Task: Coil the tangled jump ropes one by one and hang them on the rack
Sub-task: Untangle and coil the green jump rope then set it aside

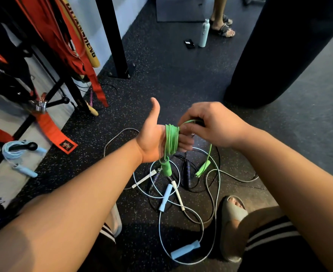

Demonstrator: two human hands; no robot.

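Speckled gym floor (161,55) is carrying tangled ropes (179,195) below. The left grip (153,142) is holding the green rope (171,140) coiled around its curled fingers; the right grip (210,124) is pinching the loose strand.

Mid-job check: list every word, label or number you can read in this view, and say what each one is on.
"UANSHENG": black letters running down the yellow band hanging on the rack; any letters before these are hidden.
Black label at the end of the orange belt: carries a red mark, too blurred to read.
Green jump rope and bottle: no text shows.
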